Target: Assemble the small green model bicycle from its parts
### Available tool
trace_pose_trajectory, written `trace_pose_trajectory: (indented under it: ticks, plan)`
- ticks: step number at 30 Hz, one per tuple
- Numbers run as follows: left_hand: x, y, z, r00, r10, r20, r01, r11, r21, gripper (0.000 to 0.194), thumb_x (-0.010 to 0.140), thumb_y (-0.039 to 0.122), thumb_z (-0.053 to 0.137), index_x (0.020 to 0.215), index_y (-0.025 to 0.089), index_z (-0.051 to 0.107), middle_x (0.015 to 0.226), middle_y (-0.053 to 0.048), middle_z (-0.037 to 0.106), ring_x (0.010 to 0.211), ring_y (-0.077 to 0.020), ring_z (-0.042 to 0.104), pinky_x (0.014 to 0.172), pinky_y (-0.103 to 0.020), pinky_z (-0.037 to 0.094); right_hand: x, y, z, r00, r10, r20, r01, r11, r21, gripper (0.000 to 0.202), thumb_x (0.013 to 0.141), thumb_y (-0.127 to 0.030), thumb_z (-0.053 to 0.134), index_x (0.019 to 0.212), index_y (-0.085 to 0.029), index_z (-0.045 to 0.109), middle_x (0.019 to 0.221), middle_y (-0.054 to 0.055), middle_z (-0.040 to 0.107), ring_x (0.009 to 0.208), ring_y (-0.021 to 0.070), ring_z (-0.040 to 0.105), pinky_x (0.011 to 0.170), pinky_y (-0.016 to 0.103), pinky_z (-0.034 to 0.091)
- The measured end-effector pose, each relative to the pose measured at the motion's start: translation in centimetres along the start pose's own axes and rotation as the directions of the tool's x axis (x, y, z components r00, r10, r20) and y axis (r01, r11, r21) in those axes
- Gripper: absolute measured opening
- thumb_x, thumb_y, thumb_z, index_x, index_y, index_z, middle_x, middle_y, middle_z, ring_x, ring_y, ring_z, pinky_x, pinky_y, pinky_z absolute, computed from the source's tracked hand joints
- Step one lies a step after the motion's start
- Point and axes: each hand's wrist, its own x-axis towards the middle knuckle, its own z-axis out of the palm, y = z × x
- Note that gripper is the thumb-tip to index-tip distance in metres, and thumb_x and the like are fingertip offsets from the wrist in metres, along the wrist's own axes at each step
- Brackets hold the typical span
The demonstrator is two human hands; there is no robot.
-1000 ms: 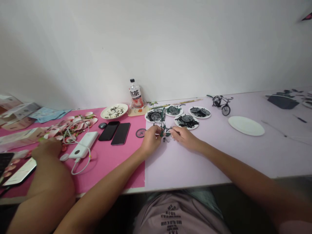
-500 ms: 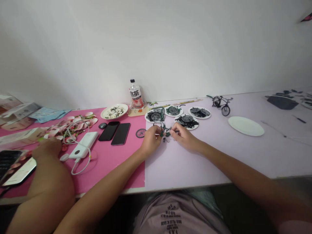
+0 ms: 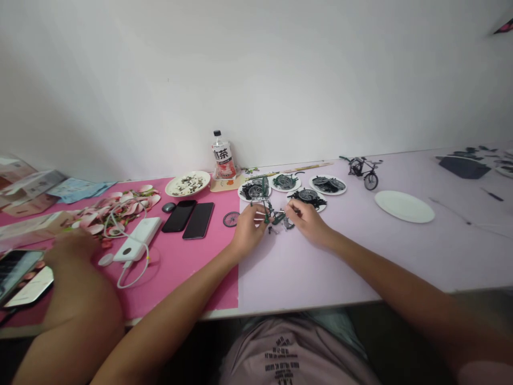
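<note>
My left hand (image 3: 249,229) pinches the front end of a dark green model bicycle (image 3: 279,217) between thumb and fingers. On the bicycle's other end, my right hand (image 3: 310,223) is closed with its fingertips at the frame; the exact part it grips is too small to make out. A small grey piece (image 3: 288,224) shows beneath the right fingertips. Left of my left hand, a loose spoked wheel (image 3: 231,219) lies on the pink cover. Just beyond my hands stands a plate of black bicycle parts (image 3: 306,197).
Farther back are a plate of grey wheels (image 3: 327,185), a plate of green parts (image 3: 285,182) and a bottle (image 3: 223,158). An assembled black model bicycle (image 3: 364,172) stands near a white plate (image 3: 404,207). At left lie phones (image 3: 199,220), a power bank (image 3: 138,239) and another person's arm (image 3: 80,289).
My right hand has shifted slightly, and more of the bicycle's rear part shows below its fingertips. At far left, the other person's hand and a phone have moved a little.
</note>
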Motion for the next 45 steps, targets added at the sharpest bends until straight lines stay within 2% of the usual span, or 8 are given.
trace_pose_trajectory:
  ticks: [7, 14, 20, 36, 45]
  plan:
    - [0.0, 0.1, 0.2, 0.998, -0.062, 0.032, 0.066, 0.984, -0.164, 0.017, 0.091, 0.026, 0.070, 0.097, 0.019, 0.055, 0.112, -0.010, 0.073, 0.096, -0.0205, 0.076, 0.087, -0.035, 0.063, 0.4, 0.6, 0.1, 0.994, 0.029, -0.110, -0.032, 0.999, -0.029, 0.038, 0.098, -0.055, 0.053, 0.080, -0.022, 0.054, 0.074, 0.001, 0.060, 0.067, 0.0172, 0.053, 0.065, 0.031, 0.041]
    - [-0.1, 0.1, 0.4, 0.997, -0.064, 0.036, 0.069, 0.984, -0.167, 0.023, 0.092, 0.032, 0.072, 0.098, 0.018, 0.054, 0.115, -0.012, 0.072, 0.105, -0.0223, 0.074, 0.094, -0.039, 0.062, 0.6, 1.1, 0.4, 0.987, 0.055, -0.152, -0.061, 0.997, -0.039, 0.029, 0.094, -0.049, 0.059, 0.085, -0.021, 0.059, 0.082, 0.005, 0.070, 0.072, 0.0197, 0.061, 0.071, 0.032, 0.047]
    - [-0.2, 0.0, 0.4, 0.997, -0.065, 0.047, 0.073, 0.981, -0.179, 0.028, 0.091, 0.038, 0.072, 0.099, 0.019, 0.054, 0.117, -0.013, 0.071, 0.106, -0.0231, 0.074, 0.095, -0.041, 0.062, 0.7, 1.2, 0.4, 0.980, 0.065, -0.189, -0.076, 0.996, -0.054, 0.028, 0.092, -0.048, 0.060, 0.083, -0.021, 0.061, 0.081, 0.006, 0.071, 0.072, 0.0207, 0.063, 0.069, 0.031, 0.048]
    - [-0.3, 0.2, 0.4, 0.996, -0.069, 0.065, 0.078, 0.984, -0.157, 0.020, 0.091, 0.030, 0.070, 0.099, 0.019, 0.054, 0.117, -0.013, 0.072, 0.104, -0.0216, 0.074, 0.094, -0.039, 0.060, 0.6, 1.1, 0.5, 0.983, 0.057, -0.176, -0.066, 0.997, -0.045, 0.027, 0.092, -0.045, 0.060, 0.081, -0.021, 0.059, 0.078, 0.004, 0.068, 0.069, 0.0184, 0.059, 0.067, 0.030, 0.044]
    - [-0.3, 0.2, 0.3, 0.995, -0.068, 0.076, 0.079, 0.986, -0.145, 0.022, 0.092, 0.032, 0.070, 0.101, 0.019, 0.055, 0.118, -0.013, 0.073, 0.104, -0.0214, 0.074, 0.091, -0.037, 0.060, 0.7, 1.6, 0.6, 0.984, 0.062, -0.168, -0.067, 0.997, -0.025, 0.025, 0.091, -0.045, 0.061, 0.083, -0.021, 0.061, 0.082, 0.005, 0.070, 0.071, 0.0190, 0.061, 0.068, 0.030, 0.045]
